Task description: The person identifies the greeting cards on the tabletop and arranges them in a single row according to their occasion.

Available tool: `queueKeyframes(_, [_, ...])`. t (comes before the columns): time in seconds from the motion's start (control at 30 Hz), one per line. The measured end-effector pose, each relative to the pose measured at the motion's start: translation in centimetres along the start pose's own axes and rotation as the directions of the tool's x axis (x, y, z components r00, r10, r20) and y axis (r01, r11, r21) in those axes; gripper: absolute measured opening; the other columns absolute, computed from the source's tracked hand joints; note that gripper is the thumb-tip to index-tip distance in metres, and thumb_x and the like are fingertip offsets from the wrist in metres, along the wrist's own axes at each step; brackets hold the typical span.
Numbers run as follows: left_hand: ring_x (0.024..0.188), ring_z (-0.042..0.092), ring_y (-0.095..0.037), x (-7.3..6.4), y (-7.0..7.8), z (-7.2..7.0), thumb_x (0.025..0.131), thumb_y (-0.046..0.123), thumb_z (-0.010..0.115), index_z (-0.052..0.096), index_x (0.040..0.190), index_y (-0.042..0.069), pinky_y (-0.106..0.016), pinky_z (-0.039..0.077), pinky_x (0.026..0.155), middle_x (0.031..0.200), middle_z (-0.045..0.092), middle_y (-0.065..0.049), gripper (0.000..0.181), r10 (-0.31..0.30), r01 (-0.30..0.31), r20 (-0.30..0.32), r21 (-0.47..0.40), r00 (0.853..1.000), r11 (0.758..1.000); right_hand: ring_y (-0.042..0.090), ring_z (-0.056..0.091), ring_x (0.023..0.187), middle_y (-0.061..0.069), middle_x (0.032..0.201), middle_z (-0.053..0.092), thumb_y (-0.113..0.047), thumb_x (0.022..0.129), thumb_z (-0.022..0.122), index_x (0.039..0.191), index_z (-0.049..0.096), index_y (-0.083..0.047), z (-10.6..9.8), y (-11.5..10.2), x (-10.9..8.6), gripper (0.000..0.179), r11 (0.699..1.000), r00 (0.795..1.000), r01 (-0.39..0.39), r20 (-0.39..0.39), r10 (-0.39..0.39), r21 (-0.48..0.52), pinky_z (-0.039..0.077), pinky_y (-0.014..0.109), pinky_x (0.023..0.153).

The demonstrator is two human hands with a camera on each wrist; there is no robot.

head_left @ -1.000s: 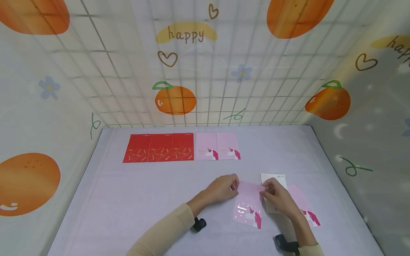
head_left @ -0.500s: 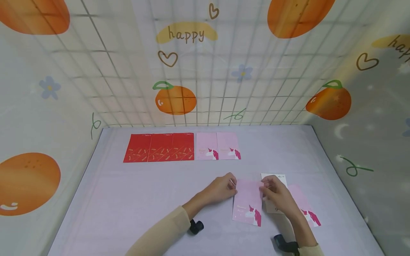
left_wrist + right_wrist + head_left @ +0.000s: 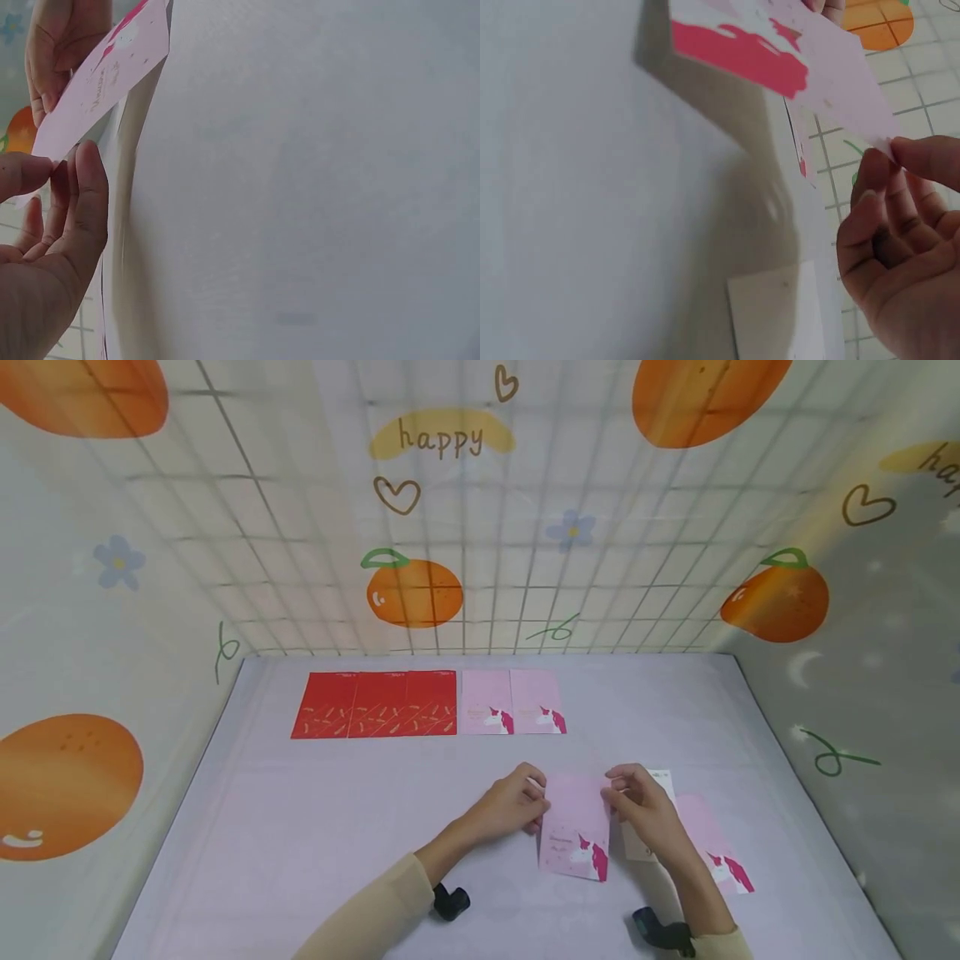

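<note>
Both hands have carried the pink envelope [image 3: 575, 829] a little away from the body and squared it up. Left hand [image 3: 512, 803] and right hand [image 3: 640, 806] each pinch a top corner, holding it above the bench [image 3: 300, 827]. It seems mid-carry; setting it down next calls for an even lowering.
</note>
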State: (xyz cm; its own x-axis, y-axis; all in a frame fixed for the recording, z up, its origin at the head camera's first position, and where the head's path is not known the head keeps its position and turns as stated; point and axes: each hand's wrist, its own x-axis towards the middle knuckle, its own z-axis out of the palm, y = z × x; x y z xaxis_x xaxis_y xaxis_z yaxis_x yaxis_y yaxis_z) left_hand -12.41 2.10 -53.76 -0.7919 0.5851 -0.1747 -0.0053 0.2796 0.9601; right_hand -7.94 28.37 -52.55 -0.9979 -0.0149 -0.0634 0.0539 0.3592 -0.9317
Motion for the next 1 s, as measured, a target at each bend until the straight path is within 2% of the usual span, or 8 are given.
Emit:
queueKeyframes(0.2, [0.073,0.07,-0.018,-0.4,-0.3,-0.3,0.098,0.018,0.065,0.046,0.124,0.015,-0.028,0.058,0.07,0.099,0.064,0.001,0.032,0.009,-0.011,-0.036,-0.051,0.999,0.999,0.026,0.064,0.078,0.013,0.101,0.062,-0.023,0.098,0.067,0.122,0.057,-0.01,0.6,-0.3,0.5,0.029,0.999,0.999,0.036,0.001,-0.036,0.03,0.056,0.029,0.07])
queueKeyframes(0.57, [0.077,0.07,-0.017,-1.7,-0.6,-1.0,0.097,0.019,0.067,0.045,0.128,0.015,-0.031,0.059,0.072,0.101,0.062,-0.003,0.038,-0.023,0.014,-0.089,-0.105,0.996,0.994,0.028,0.064,0.078,0.011,0.102,0.062,-0.029,0.097,0.068,0.123,0.057,-0.012,2.1,-1.4,1.2,0.033,0.999,1.0,-0.004,0.006,0.004,0.046,0.057,0.031,0.072])
queueKeyframes(0.77, [0.086,0.068,-0.015,-2.3,-0.8,-1.1,0.097,0.02,0.067,0.045,0.131,0.015,-0.031,0.059,0.074,0.104,0.06,-0.004,0.041,-0.019,0.006,-0.102,-0.124,0.995,0.992,0.027,0.063,0.079,0.014,0.102,0.061,-0.024,0.098,0.067,0.124,0.056,-0.009,2.5,-1.8,1.5,0.031,0.998,1.0,0.002,0.013,-0.003,0.07,0.056,0.03,0.071])
queueKeyframes(1.0, [0.088,0.068,-0.015,-2.8,-1.2,-1.0,0.097,0.02,0.067,0.045,0.13,0.015,-0.032,0.059,0.074,0.104,0.059,-0.004,0.04,-0.007,-0.008,-0.112,-0.133,0.994,0.991,0.027,0.062,0.08,0.016,0.105,0.06,-0.018,0.099,0.065,0.127,0.054,-0.006,2.8,-2.2,1.7,0.032,0.996,0.999,0.019,0.028,-0.021,0.087,0.055,0.03,0.07])
